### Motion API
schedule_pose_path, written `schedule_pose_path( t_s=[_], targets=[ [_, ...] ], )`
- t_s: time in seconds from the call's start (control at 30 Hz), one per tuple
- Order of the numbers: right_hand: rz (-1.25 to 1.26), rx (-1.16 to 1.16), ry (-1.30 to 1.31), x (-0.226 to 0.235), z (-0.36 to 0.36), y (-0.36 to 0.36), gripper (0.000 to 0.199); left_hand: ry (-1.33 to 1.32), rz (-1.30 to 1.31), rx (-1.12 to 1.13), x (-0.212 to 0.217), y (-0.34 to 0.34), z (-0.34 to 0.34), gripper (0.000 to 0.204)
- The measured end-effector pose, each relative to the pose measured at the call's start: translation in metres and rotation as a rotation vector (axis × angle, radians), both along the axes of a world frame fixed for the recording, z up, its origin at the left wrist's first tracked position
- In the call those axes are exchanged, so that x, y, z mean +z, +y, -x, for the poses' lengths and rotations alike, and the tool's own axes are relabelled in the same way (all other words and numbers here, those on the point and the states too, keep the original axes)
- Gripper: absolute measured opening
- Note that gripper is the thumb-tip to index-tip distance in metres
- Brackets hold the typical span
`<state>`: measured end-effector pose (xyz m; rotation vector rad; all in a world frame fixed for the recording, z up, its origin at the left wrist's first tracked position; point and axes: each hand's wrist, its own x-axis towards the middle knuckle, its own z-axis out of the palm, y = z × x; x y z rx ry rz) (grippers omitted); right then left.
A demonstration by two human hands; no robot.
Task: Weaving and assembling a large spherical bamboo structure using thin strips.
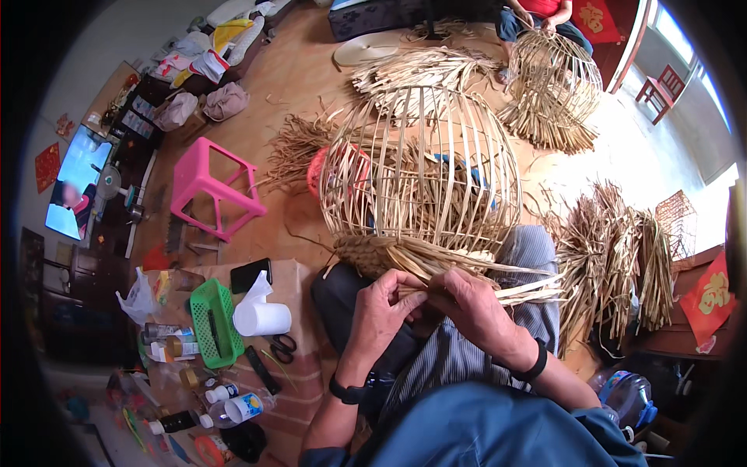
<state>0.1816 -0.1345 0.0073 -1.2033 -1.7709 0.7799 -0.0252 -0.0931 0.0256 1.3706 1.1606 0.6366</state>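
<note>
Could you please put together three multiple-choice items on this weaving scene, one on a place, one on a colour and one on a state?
1. Where does the green basket lie?
A. To the person's left, beside the white paper roll
B. Inside the bamboo frame
C. On the pink stool

2. What colour is the stool on the floor?
A. Blue
B. Pink
C. Black

3. What are the left hand and the right hand doing?
A. Both hang free, away from everything
B. Both grip bamboo strips at the rim of the cage frame
C. One holds the scissors

Answers: 1 A, the basket sits left of the lap with the roll right next to it. 2 B, its legs and top are bright pink. 3 B, the fingers of both hands close on the strips below the frame.
</note>
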Motion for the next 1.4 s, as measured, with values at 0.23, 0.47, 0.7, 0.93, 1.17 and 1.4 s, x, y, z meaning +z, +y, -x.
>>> schedule_pose_path(
  t_s=[0.23, 0.47, 0.7, 0.93, 1.17, 1.4],
  targets=[
    [0.191, -0.082, 0.065, 0.005, 0.008, 0.021, 0.025, 0.029, -0.151, -0.047, -0.012, 0.016, 0.007, 0.021],
    [0.021, -0.268, -0.050, 0.006, 0.001, 0.063, 0.014, 0.331, -0.654, 0.074, -0.008, 0.053, 0.007, 0.042],
    [-0.100, -0.340, -0.447, -0.004, 0.020, 0.101, 0.019, 0.459, -0.854, 0.048, -0.017, 0.080, 0.004, 0.049],
    [-0.132, -0.308, -0.367, -0.015, 0.038, 0.116, 0.019, 0.432, -0.816, 0.090, -0.022, 0.085, -0.002, 0.046],
    [-0.147, -0.277, -0.177, -0.012, 0.037, 0.101, 0.020, 0.351, -0.828, 0.178, -0.038, 0.084, -0.003, 0.027],
    [-0.088, -0.273, -0.379, -0.004, 0.043, 0.080, 0.021, 0.413, -1.067, 0.101, -0.038, 0.077, 0.006, 0.018]
  ],
)
